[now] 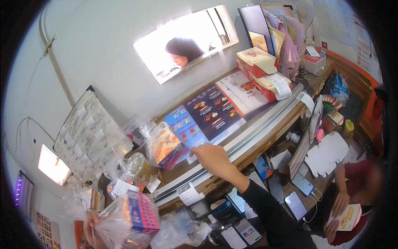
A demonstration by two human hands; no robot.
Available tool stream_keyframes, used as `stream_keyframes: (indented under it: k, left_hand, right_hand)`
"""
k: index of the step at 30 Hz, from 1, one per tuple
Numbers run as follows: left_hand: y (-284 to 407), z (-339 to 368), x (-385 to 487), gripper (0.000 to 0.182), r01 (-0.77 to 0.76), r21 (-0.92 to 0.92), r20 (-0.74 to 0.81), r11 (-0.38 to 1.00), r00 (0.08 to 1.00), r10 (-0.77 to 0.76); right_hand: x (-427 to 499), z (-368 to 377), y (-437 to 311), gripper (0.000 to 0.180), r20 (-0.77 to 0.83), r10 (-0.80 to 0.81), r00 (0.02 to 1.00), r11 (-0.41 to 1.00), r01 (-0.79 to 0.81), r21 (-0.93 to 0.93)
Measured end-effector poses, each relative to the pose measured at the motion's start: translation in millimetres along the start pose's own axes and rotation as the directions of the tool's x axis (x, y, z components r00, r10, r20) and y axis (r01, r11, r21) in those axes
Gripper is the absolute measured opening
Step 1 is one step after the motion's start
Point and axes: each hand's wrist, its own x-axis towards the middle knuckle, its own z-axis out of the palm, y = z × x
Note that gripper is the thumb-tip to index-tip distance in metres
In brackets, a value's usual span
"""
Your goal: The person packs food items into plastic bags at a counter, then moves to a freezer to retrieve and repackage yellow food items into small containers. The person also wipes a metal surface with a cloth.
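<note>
My left hand (92,221), low at the left edge, grips the gathered neck of a clear plastic bag (115,221). Inside that bag is a blue and pink printed food box (143,214). My right hand (214,160), in a black sleeve, reaches over the counter ledge with its fingers bent down by the menu sheet (199,140). Whether the fingertips pinch anything cannot be seen. Just left of them stands another bagged food box (168,146) with an orange top. A bagged round tub (141,166) sits nearer, beside a bag with a paper receipt (122,188).
Red and cream boxes (258,62) are stacked on the ledge (267,124) below a window opening (186,43), where a person is visible. Several phones (295,205) and cables crowd the lower desk. At right, a seated person holds a printed carton (345,218). A whiteboard (90,133) leans left.
</note>
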Motion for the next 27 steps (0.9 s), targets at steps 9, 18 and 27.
stream_keyframes:
  k: [9,18,27]
  left_hand:
    - [-87.4,52.1,43.0,0.027,0.237,0.040,0.427,0.971,0.874,-0.231]
    - [-143.3,180.0,70.3,0.029,0.150,0.149,0.600,0.977,0.772,-0.209]
    - [-182.2,220.8,77.5,0.031,-0.104,0.121,0.529,0.987,0.848,0.025]
  right_hand:
    - [145.2,-26.2,13.1,0.010,0.659,-0.084,0.747,0.996,0.091,0.023]
    - [170.1,-14.0,81.3,0.027,0.477,-0.032,0.878,0.999,0.022,0.028]
    - [168.5,-49.5,77.8,0.069,0.763,0.087,0.640,0.950,-0.283,0.129]
